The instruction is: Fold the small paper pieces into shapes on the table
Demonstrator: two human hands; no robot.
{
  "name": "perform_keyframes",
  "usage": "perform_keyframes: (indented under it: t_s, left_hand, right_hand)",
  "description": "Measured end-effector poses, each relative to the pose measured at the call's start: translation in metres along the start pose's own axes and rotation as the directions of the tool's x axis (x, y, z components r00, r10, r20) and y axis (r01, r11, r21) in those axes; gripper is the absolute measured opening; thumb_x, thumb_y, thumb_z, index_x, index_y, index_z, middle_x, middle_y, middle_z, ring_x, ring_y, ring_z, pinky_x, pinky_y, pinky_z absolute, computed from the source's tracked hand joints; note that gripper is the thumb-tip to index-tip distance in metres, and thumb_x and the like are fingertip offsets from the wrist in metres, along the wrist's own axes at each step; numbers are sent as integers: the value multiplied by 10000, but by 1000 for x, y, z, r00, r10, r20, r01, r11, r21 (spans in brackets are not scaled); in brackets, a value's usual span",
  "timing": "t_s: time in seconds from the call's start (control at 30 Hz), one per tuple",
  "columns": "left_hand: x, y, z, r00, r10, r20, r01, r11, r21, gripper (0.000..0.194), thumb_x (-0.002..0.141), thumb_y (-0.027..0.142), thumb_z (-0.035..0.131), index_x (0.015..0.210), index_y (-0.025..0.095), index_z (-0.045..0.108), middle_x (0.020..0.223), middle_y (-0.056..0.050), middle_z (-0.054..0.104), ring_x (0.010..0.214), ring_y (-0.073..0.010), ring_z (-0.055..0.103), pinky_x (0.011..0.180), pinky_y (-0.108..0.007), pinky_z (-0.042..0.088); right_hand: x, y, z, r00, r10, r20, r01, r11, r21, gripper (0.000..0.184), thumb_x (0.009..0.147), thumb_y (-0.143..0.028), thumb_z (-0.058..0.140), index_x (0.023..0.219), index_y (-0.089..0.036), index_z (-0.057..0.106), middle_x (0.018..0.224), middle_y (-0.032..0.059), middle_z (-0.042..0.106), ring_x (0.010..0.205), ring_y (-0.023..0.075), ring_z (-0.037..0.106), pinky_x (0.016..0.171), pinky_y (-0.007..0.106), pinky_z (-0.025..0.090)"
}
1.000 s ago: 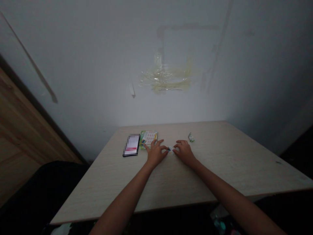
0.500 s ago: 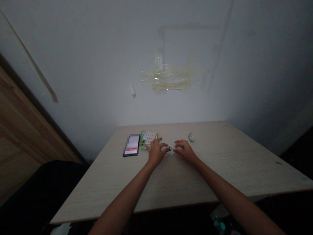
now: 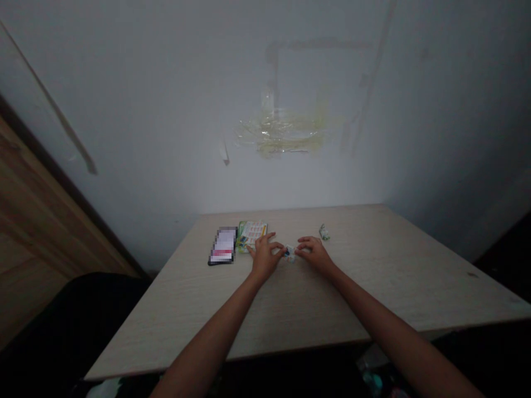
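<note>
Both my hands rest on a pale wooden table (image 3: 373,287), close together near its middle. A small white and blue object (image 3: 290,253) sits between them, too small to name. My left hand (image 3: 264,255) pinches its left side with thumb and forefinger, other fingers spread. My right hand (image 3: 314,253) pinches its right side the same way. A green and white printed card (image 3: 251,234) lies just behind my left hand.
A phone (image 3: 223,246) with a lit screen lies left of the card. A small crumpled green and white scrap (image 3: 324,232) lies behind my right hand. A white wall with tape residue (image 3: 282,132) rises behind the table. Something dark sits at the lower left.
Both hands have drawn slightly closer together around the small object and shifted it a little. Nothing else on the table has moved.
</note>
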State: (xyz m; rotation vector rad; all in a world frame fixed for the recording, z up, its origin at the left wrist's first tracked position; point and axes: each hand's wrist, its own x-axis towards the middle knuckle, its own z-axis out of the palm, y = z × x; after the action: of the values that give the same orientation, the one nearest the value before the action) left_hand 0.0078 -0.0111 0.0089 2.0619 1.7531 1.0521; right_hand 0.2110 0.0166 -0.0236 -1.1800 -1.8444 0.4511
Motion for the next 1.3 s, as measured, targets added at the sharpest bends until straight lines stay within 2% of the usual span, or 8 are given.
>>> perform_keyframes:
  t_s: [0.13,0.27,0.43,0.6,0.67,0.87,1.07,1.3]
  left_hand:
    - [0,0,1,1000,7,-7,-7,1000,17,91,817,382,669,831,321,735,1383,8,526,1337,-312,361,1060,-758,66]
    - [0,-1,1,999,15,-37,-12,998,59,137,815,414,668,924,354,725,1376,-3,524,1328,-310,371,1068,-745,83]
    - [0,-3,0,998,19,-54,-13,994,112,221,821,406,659,1037,375,695,1382,-23,512,1317,-313,385,1077,-728,118]
    - [-1,-2,0,998,33,-56,-25,989,148,215,835,399,640,1043,393,696,1371,-23,519,1306,-312,398,1079,-725,110]
    - [-2,-2,0,997,46,-57,-36,986,161,210,838,397,637,1038,403,700,1366,-21,523,1306,-310,395,1081,-725,92]
    - [-4,-3,2,996,81,-23,-74,974,214,178,842,419,629,997,442,714,1395,-22,489,1334,-313,356,1048,-764,76]
    - [-5,-1,1,997,63,51,-76,952,296,177,828,472,627,965,439,733,1430,-21,464,1353,-316,329,1064,-748,14]
    - [-7,-1,2,998,42,51,-58,934,354,270,822,532,598,1038,427,721,1472,-48,427,1383,-334,276,1073,-729,-35]
  right_hand:
    - [-1,-3,-1,1000,-10,-17,10,1000,5,109,750,-321,730,759,-213,739,1053,83,681,1056,247,578,994,426,359]
    - [0,-6,-4,997,-42,-68,43,999,17,113,769,-320,713,764,-207,715,1024,80,676,1027,235,578,968,415,385]
    - [0,-12,-11,975,-145,-166,137,989,-61,106,799,-270,678,721,-202,657,969,72,677,986,228,576,952,420,393]
    - [-3,-16,-12,966,-245,-79,231,961,-155,67,799,-183,658,736,-200,643,1021,81,689,1053,247,557,970,433,399]
    - [-5,-15,-10,973,-229,-31,221,960,-172,24,793,-173,667,785,-194,661,1027,89,697,1081,255,560,981,434,406]
    - [-7,-13,-8,976,-179,122,200,959,-199,76,800,-241,698,860,-194,696,1004,77,711,1034,242,604,959,403,431]
    - [-5,-13,-6,965,-209,156,239,949,-204,131,854,-272,648,934,-204,725,977,69,721,1009,226,605,943,384,437]
    - [-7,-20,-6,953,-248,172,279,942,-189,152,820,-148,624,903,-193,744,954,87,711,1010,222,603,929,379,462]
